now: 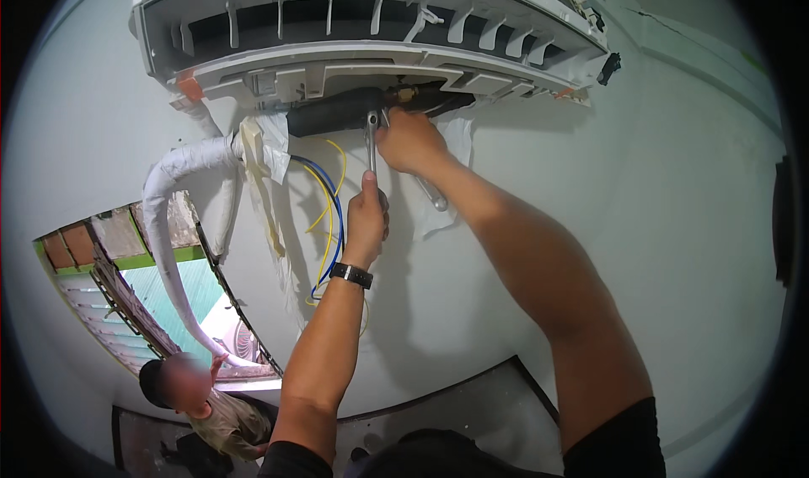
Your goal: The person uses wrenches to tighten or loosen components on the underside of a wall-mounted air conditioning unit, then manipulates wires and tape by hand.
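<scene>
A white wall-mounted air conditioner indoor unit (253,64) hangs overhead with its louvre slot showing. Under it runs a pipe in black foam insulation (333,113), with a brass-coloured fitting (408,96) partly in view. My left hand (367,224) is closed round the handle of a steel wrench (371,149), whose ringed upper end reaches the pipe. Just right of it, my right hand (411,144) grips a second wrench (433,195); its handle end sticks out below the palm. My fingers and the pipe hide where the wrench jaws sit.
A white-wrapped pipe bundle (164,170) curves down left to a window opening (173,288). Blue and yellow wires (337,217) dangle beside my left hand. Torn white wrapping (274,145) hangs from the bundle. Below left, another person (223,415) holds the bundle's lower end.
</scene>
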`<state>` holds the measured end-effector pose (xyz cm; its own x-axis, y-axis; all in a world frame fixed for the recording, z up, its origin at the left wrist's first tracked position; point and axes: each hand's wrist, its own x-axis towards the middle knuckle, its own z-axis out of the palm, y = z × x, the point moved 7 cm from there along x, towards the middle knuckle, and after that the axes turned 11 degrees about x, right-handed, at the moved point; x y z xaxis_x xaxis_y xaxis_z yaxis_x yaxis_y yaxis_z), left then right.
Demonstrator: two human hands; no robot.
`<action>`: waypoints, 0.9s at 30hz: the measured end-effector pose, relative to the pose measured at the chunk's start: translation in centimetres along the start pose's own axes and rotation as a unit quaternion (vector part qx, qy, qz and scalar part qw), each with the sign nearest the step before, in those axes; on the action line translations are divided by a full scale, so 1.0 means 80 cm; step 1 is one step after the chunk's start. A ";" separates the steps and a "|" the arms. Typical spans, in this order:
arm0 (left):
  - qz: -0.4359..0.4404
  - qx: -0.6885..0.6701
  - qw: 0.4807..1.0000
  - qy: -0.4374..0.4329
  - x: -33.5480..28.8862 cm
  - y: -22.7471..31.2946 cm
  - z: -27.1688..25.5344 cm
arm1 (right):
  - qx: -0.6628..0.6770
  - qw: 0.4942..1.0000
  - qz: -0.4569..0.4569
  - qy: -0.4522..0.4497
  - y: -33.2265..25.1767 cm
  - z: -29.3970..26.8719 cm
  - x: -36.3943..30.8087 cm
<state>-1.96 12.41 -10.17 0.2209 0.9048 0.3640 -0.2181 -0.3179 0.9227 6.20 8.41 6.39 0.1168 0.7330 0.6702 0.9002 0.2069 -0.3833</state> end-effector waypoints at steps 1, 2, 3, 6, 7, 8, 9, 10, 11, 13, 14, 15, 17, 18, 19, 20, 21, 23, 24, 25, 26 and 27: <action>0.000 -0.018 1.000 -0.006 0.001 0.002 -0.002 | 0.000 1.000 -0.002 0.001 -0.005 -0.012 0.003; -0.015 -0.025 0.999 -0.012 -0.002 0.003 -0.003 | 0.013 0.997 0.027 -0.071 -0.004 -0.013 0.007; -0.017 -0.027 0.999 -0.014 -0.003 0.007 -0.001 | 0.027 0.988 0.056 -0.142 -0.004 -0.012 0.007; 0.001 0.012 1.000 0.002 -0.001 0.008 -0.008 | 0.023 0.991 0.064 -0.114 0.002 0.008 0.004; 0.002 0.011 1.000 0.001 0.000 0.008 -0.004 | 0.016 0.998 0.039 -0.047 -0.001 0.003 0.005; -0.001 0.001 1.000 0.009 -0.001 0.007 0.001 | 0.022 0.999 0.036 -0.029 0.000 0.004 0.001; -0.005 -0.009 1.000 0.018 -0.002 0.005 0.003 | 0.022 0.999 0.035 -0.028 0.004 0.003 0.002; 0.010 0.021 1.000 0.019 -0.002 0.005 0.001 | 0.033 0.997 0.039 -0.053 0.006 0.003 0.003; 0.013 0.022 0.999 0.022 0.000 0.003 -0.003 | 0.044 0.995 0.043 -0.078 0.008 0.004 0.004; 0.017 0.023 0.999 0.019 0.001 0.004 -0.007 | 0.053 0.994 0.033 -0.087 0.004 -0.002 0.005; 0.017 0.025 0.999 0.021 -0.001 0.005 -0.010 | 0.078 0.989 0.059 -0.110 0.005 -0.002 0.003; 0.000 -0.004 1.000 -0.001 -0.003 0.004 -0.009 | 0.103 0.982 0.085 -0.132 0.005 0.000 0.001; -0.012 -0.033 0.999 -0.030 -0.006 0.007 -0.003 | 0.089 0.988 0.061 -0.110 0.012 0.000 0.002; -0.012 -0.031 0.999 -0.036 -0.008 0.007 -0.002 | 0.074 0.992 0.037 -0.090 0.014 -0.004 0.004; -0.011 -0.029 0.999 -0.038 -0.008 0.009 -0.004 | 0.075 0.993 0.035 -0.089 0.006 -0.013 0.006; -0.012 -0.028 0.999 -0.034 -0.008 0.009 -0.009 | 0.063 0.986 0.049 -0.143 -0.004 -0.013 0.005; -0.014 -0.028 0.999 -0.028 -0.007 0.008 -0.014 | 0.051 0.977 0.063 -0.196 -0.011 -0.009 0.002; -0.017 -0.032 0.999 -0.030 -0.004 0.005 -0.009 | 0.031 0.992 0.042 -0.113 0.001 0.005 0.001; -0.014 -0.031 0.999 -0.025 0.000 0.003 -0.005 | 0.010 0.999 0.018 -0.029 0.005 0.002 0.004; -0.013 -0.028 0.999 -0.020 0.000 0.002 -0.001 | 0.009 0.999 0.021 -0.029 0.004 0.004 0.004; -0.015 -0.028 0.999 -0.022 -0.001 0.000 0.003 | 0.008 0.999 0.025 -0.041 0.004 0.006 0.006; -0.009 -0.032 0.999 -0.011 -0.002 0.000 0.004 | 0.008 0.998 0.029 -0.052 0.004 0.008 0.006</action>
<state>-1.66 12.19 -10.15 0.2452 0.9040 0.3503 -0.2741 -0.2819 0.9194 6.29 9.22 6.20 0.1240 0.8073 0.5770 0.8861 0.1715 -0.4305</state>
